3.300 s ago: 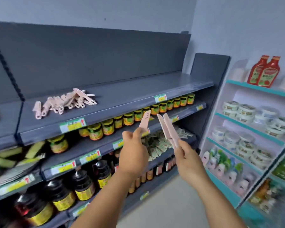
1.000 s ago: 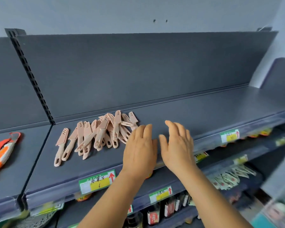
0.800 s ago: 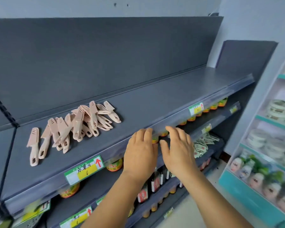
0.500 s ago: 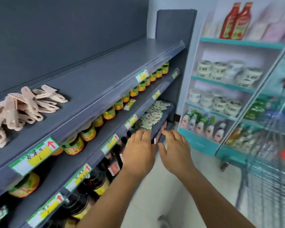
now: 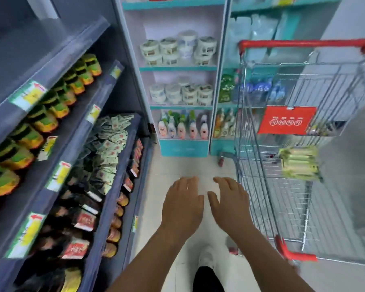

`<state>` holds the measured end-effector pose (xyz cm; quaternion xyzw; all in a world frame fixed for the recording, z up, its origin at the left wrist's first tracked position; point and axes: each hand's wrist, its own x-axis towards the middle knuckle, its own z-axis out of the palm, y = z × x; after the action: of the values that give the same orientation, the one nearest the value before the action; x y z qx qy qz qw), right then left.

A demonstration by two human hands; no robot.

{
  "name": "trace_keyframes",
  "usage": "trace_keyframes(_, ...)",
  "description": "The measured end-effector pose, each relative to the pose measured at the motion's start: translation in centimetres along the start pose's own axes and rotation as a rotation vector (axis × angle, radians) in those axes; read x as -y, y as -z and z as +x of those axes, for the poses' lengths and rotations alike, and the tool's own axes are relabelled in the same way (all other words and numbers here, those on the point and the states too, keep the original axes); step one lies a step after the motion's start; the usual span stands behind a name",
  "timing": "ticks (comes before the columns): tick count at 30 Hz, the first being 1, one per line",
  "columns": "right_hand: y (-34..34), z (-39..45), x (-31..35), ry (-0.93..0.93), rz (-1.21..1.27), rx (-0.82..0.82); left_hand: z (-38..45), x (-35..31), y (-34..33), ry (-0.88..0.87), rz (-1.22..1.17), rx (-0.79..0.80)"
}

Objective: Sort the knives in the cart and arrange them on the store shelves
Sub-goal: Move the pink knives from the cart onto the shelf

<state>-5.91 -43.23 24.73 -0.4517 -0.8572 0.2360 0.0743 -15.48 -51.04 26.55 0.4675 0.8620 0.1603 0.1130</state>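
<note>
- Head view, blurred by motion.
- Left hand (image 5: 182, 204) palm down over pale floor (image 5: 177, 165), fingers straight and loose, holding nothing.
- Right hand (image 5: 230, 204) just beside it, palm down, fingers spread and relaxed, holding nothing; thumbs near each other, not touching.
- Both hands out in front, between dark grey store shelves (image 5: 105, 173) at left and shopping cart (image 5: 303, 165) at right.
- Cart: wire basket, red handle bar (image 5: 303, 44) on top, red sign plate (image 5: 287, 120) on its far wall, red bumper (image 5: 291, 251) at near lower corner.
- Green-yellow packaged bundle (image 5: 299, 165) inside cart basket; too blurred to tell whether knives.
- No other knife shape made out in view.
- Store shelves tiers: yellow-green lidded jars (image 5: 51, 106) upper row, small sachets (image 5: 108, 144) piled on middle tier, dark bottles with red labels (image 5: 80, 224) lower.
- Price tags (image 5: 27, 95) along shelf edges.
- Teal-edged rack (image 5: 177, 68) ahead: white tubs (image 5: 177, 49) on two levels, small bottles (image 5: 181, 125) on bottom level.
- White shoe (image 5: 207, 258) and dark trouser leg (image 5: 207, 279) at bottom centre.
</note>
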Motion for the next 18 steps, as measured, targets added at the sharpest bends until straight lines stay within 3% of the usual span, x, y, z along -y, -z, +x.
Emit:
trace_keyframes(8,1.7,7.6,-6.5,-0.286,0.062,-0.122,10.8,-5.5,-2.3,-0.166,0.095,0.184)
trace_keyframes(18,5.0,14.4,-12.8,-0.526,0.079,-0.238,21.6,-13.0,-5.6,-0.503,0.145,0.237)
